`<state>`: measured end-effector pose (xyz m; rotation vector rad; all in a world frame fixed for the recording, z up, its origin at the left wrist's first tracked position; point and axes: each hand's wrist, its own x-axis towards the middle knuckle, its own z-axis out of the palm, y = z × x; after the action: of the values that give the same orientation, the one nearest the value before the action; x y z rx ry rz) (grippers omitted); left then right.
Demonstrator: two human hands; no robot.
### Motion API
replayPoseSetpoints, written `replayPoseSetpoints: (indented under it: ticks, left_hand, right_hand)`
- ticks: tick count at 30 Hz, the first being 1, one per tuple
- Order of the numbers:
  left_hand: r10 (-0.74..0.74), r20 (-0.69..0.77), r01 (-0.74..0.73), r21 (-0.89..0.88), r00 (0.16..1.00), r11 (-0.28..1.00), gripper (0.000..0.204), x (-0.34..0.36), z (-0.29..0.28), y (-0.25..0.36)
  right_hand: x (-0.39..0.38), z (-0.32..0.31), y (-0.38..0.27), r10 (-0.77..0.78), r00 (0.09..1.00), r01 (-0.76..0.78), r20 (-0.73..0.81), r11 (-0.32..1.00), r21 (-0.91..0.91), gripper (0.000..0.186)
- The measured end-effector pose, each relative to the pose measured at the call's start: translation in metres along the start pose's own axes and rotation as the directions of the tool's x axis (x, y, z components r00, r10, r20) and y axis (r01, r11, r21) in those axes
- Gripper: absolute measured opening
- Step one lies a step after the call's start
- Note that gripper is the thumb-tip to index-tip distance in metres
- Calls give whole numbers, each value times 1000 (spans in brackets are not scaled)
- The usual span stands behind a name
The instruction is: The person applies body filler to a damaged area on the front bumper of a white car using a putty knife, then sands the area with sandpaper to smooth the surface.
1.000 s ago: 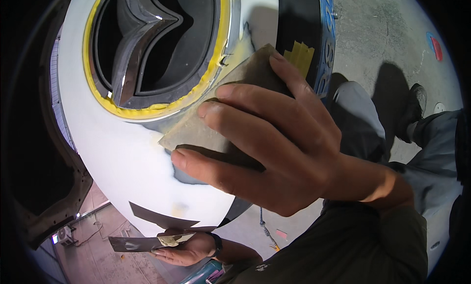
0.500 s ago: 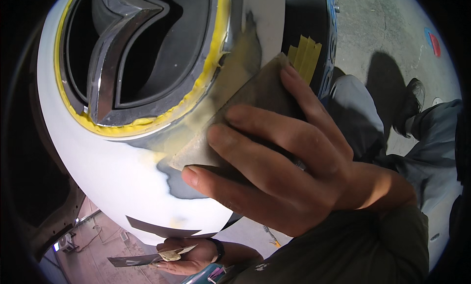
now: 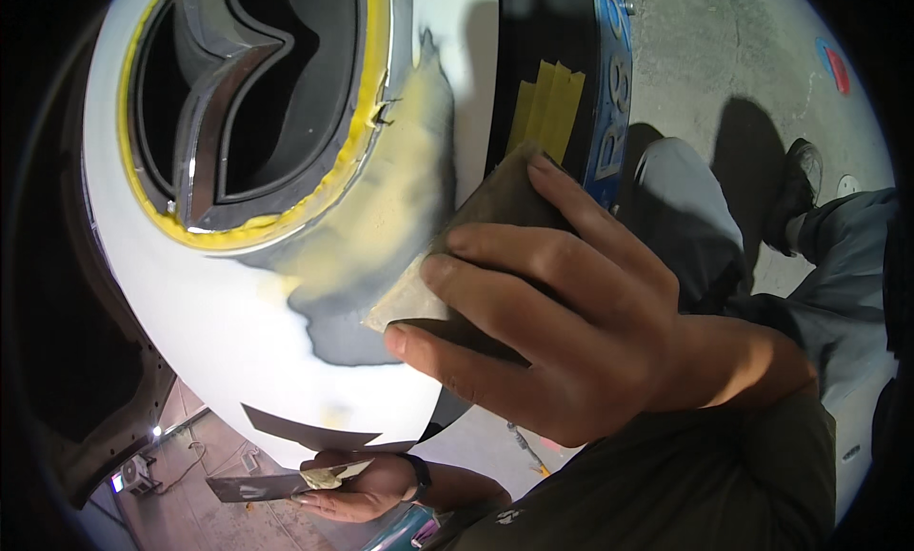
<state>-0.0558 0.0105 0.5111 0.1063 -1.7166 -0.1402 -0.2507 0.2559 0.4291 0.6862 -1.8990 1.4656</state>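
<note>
Between the fingers of my right hand (image 3: 571, 303) is a flat dark rectangular spreader (image 3: 500, 200), its edge toward the car pale. It overlaps the lower right of a yellow filler patch (image 3: 398, 156) with grey margins on a white car panel (image 3: 224, 322); whether it touches there I cannot tell. At the lower edge my left hand (image 3: 367, 487) grips a putty knife (image 3: 249, 486) with a lump of beige putty (image 3: 322, 478) on it. My left fingers are partly hidden.
Yellow masking tape (image 3: 352, 141) rings a chrome emblem (image 3: 205, 132) beside the patch. More tape strips (image 3: 545, 108) hang on the black trim near a blue number plate (image 3: 609, 94). My legs (image 3: 690, 208) and a shoe (image 3: 803, 175) show at right over the concrete floor (image 3: 705, 46).
My right hand has drawn the spreader back from the emblem, baring more of the yellow patch. The car has shifted somewhat in view. My left hand still holds the putty knife.
</note>
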Motion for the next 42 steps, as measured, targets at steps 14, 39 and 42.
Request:
replayPoseSetpoints:
  ticks: [14, 39, 42]
  left_hand:
    - [198, 128, -198, -7, 972, 980, 42, -5, -15, -19]
    - [-231, -34, 226, -105, 972, 968, 49, -5, -8, -5]
    - [195, 53, -201, 148, 979, 968, 36, -3, 1, -9]
  right_hand:
    - [19, 30, 2, -59, 960, 61, -273, 998, -3, 26]
    - [7, 4, 2, -55, 998, 55, -21, 998, -43, 18]
    - [6, -8, 6, -92, 995, 92, 37, 996, 6, 19]
